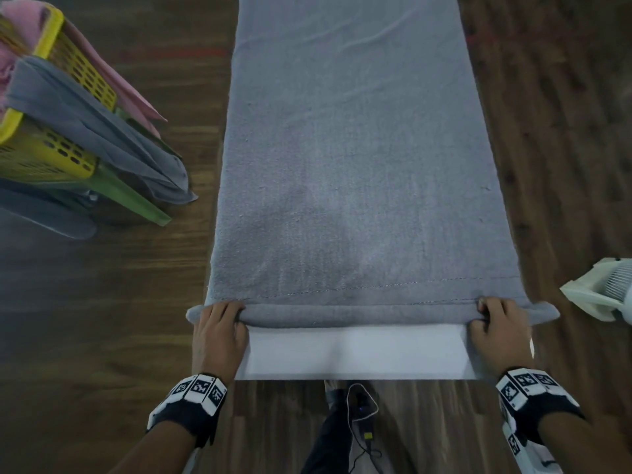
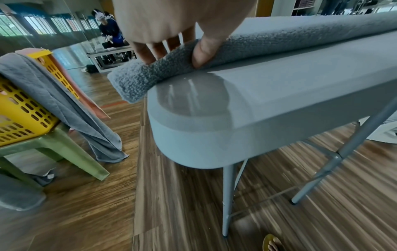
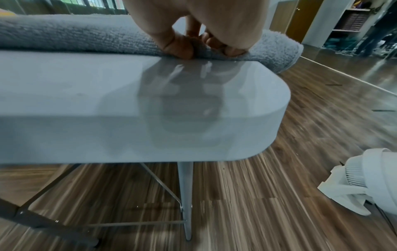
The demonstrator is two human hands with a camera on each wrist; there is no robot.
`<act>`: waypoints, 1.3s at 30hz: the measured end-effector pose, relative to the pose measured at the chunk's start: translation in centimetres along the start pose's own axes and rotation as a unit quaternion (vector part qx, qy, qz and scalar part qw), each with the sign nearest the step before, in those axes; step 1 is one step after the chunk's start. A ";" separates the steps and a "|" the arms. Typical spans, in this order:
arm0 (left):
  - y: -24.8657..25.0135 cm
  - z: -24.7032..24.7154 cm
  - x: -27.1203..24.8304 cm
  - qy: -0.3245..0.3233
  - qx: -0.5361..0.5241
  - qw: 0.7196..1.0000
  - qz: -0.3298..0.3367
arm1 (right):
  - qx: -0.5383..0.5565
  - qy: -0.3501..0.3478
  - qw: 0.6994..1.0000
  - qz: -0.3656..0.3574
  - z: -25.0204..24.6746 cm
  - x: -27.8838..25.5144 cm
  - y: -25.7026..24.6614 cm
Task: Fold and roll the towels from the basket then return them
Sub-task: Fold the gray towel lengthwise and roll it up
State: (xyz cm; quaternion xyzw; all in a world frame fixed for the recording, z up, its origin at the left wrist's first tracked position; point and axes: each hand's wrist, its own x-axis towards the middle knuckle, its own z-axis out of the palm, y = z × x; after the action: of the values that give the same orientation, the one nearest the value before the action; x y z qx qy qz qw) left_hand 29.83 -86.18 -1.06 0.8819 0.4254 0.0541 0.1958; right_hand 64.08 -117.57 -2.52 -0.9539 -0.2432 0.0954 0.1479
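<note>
Grey terry towel [image 1: 355, 165] lies folded lengthwise along the white table [image 1: 355, 354], covering nearly its whole width and running away from the person. Near end is turned over into a thin first roll [image 1: 359, 314] just short of the table's near edge; both roll ends overhang the table sides slightly.

Left hand [image 1: 219, 333] pinches the roll near its left end: thumb under, fingers [image 2: 150, 51] curled over the top. Right hand [image 1: 497, 331] grips the roll near its right end the same way, thumb and curled fingers bunching the cloth against the tabletop.

Step, by judgement: fold done, rolling just begun, one turn at most. The next move likely calls for both hands to push the roll away evenly, keeping tension so it stays tight and straight; uneven pressure would cone it.

Yellow basket [image 1: 68, 63] sits on a green stool [image 1: 136, 196] to the left, well apart from the table, with another grey towel [image 1: 102, 131] and a pink one [image 1: 24, 18] draped over its rim, apparently not yet rolled.

Writing: none legible. Wristbands [image 1: 200, 388] carry black-and-white square marker codes, no readable text. White fan [image 1: 605, 289] on the floor at right, no brand visible
</note>
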 end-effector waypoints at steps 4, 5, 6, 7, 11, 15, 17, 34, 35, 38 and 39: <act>0.0 0.1 0.1 -0.001 0.001 1.000 0.001 | 0.006 -0.006 1.000 0.013 -0.2 -0.1 -0.3; 0.0 0.1 0.2 -0.001 0.004 1.000 0.001 | 0.007 -0.004 1.000 0.014 -0.2 -0.2 -0.3; 0.0 0.2 0.3 0.001 0.008 1.000 0.000 | 0.010 0.002 1.000 0.012 -0.2 -0.2 -0.3; 0.0 0.2 0.4 0.003 0.011 1.000 -0.002 | 0.011 0.007 1.000 0.009 -0.2 -0.2 -0.5; 0.2 0.5 0.4 0.007 0.017 1.000 -0.005 | 0.013 0.004 1.000 0.009 0.0 -0.1 -0.2; 0.6 0.5 0.3 0.012 0.018 1.000 -0.015 | 0.015 -0.011 1.000 0.007 -0.2 0.2 0.1; 0.8 0.2 0.5 0.007 0.029 0.999 -0.018 | 0.004 -0.021 1.000 -0.003 -0.6 0.3 0.3; 2.1 -0.2 3.9 0.002 0.144 0.989 -0.041 | -0.069 -0.037 0.995 -0.062 -2.0 3.3 2.0; 2.1 -0.3 4.0 0.022 0.149 0.988 -0.040 | -0.094 -0.046 0.994 -0.045 -2.1 3.8 1.8; 1.8 -0.2 4.0 0.033 0.094 0.995 -0.010 | -0.090 -0.077 0.993 -0.015 -2.6 5.0 0.8; 1.7 -0.1 3.9 0.023 0.067 0.997 -0.009 | -0.078 -0.077 0.994 -0.002 -2.8 5.2 0.6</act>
State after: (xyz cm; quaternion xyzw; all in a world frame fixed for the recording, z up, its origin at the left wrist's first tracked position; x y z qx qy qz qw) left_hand 33.56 -84.11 -0.58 0.8877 0.4403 0.0439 0.1273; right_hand 69.51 -116.22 -0.64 -0.9517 -0.2630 0.1492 0.0540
